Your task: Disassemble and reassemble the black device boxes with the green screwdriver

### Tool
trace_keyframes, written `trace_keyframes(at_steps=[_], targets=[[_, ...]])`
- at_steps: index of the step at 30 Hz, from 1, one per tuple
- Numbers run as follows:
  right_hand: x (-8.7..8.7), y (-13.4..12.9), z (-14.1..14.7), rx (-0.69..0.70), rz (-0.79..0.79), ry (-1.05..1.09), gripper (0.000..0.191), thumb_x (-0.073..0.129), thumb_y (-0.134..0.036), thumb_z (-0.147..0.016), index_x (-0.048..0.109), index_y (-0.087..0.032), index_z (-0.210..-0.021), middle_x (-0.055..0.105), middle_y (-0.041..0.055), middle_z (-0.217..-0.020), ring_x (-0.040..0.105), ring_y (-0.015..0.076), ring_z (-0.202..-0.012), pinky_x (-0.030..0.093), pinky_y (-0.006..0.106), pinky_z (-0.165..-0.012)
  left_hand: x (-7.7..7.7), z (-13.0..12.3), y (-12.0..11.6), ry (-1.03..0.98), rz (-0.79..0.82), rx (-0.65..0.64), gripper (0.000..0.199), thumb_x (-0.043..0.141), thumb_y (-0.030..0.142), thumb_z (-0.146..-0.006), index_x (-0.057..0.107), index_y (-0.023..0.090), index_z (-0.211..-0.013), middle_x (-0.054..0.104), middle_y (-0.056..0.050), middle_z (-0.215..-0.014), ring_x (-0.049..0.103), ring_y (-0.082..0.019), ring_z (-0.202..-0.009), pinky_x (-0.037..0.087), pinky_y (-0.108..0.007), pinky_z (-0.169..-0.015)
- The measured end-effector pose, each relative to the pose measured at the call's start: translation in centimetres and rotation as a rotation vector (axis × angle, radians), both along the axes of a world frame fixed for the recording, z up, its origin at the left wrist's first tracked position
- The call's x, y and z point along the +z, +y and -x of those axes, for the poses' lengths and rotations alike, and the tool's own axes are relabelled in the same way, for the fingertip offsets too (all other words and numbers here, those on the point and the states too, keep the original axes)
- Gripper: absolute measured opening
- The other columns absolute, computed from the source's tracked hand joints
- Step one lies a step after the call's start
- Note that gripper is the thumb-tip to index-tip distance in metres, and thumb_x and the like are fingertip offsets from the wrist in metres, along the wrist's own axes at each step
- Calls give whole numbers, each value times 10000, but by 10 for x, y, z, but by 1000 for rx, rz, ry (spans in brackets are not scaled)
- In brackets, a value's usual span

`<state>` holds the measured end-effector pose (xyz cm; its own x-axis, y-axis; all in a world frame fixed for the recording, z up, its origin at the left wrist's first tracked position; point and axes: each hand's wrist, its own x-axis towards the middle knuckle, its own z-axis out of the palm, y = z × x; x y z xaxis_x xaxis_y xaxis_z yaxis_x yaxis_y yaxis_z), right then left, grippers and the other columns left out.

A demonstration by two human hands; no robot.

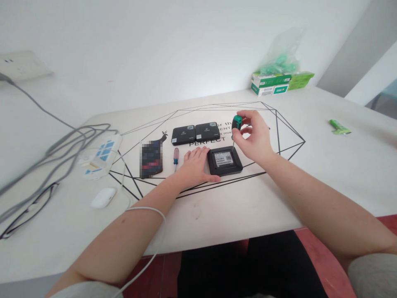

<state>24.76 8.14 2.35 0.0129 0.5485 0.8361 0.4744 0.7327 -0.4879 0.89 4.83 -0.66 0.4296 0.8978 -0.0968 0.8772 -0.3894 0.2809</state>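
A black box-shaped device (225,169) with a white label lies on the printed table mat. My left hand (196,164) rests beside its left edge, fingers stretched out, the thumb at its near left corner. In my right hand (252,134) is a screwdriver (237,123) with a green and black handle, held upright between thumb and fingers. Its shaft points down to the device's far right corner; whether the tip sits in a screw is too small to tell. Left of my left hand lies a second screwdriver (176,156) with a reddish and blue handle.
Two similar black devices, a left one (183,135) and a right one (207,131), lie behind. A phone (151,158), a white earphone case (104,197), glasses (29,210), a power strip (104,155) and cables are at left. Green boxes (273,80) stand at the back right.
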Motion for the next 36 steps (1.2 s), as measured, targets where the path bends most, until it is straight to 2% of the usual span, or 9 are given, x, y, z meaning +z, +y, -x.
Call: trace_keyframes(at_steps=[11, 17, 30, 36], targets=[[1, 1, -2, 1, 3, 22, 424, 654, -233, -833, 588, -257, -1252, 694, 60, -1093, 694, 194, -853, 630, 315, -604, -1, 1, 1, -2, -6, -11, 1293, 695, 875, -731, 242, 113, -1672, 252, -247, -1754, 181, -441, -1639, 99, -631, -1322], [-1, 0, -1, 12, 5, 11, 425, 654, -217, -832, 590, -258, -1250, 696, 64, -1115, 693, 189, -851, 625, 314, -605, -3, 2, 1, -15, -19, -15, 1270, 693, 883, -730, 250, 155, -1672, 270, -238, -1750, 198, -449, -1633, 112, -648, -1311], [0, -2, 0, 17, 9, -16, 421, 647, -210, -833, 581, -257, -1247, 699, 59, -1100, 688, 186, -857, 615, 302, -597, 0, 0, -1, -6, -11, -6, 1268, 696, 874, -736, 253, 139, -1671, 273, -242, -1748, 199, -455, -1632, 123, -632, -1315], [-1, -2, 0, 15, 30, -9, 426, 650, -222, -834, 580, -257, -1252, 701, 62, -1113, 688, 189, -861, 619, 311, -606, -2, 2, 1, -33, -29, -22, 1234, 700, 868, -741, 266, 176, -1666, 287, -242, -1742, 211, -471, -1625, 139, -659, -1300]])
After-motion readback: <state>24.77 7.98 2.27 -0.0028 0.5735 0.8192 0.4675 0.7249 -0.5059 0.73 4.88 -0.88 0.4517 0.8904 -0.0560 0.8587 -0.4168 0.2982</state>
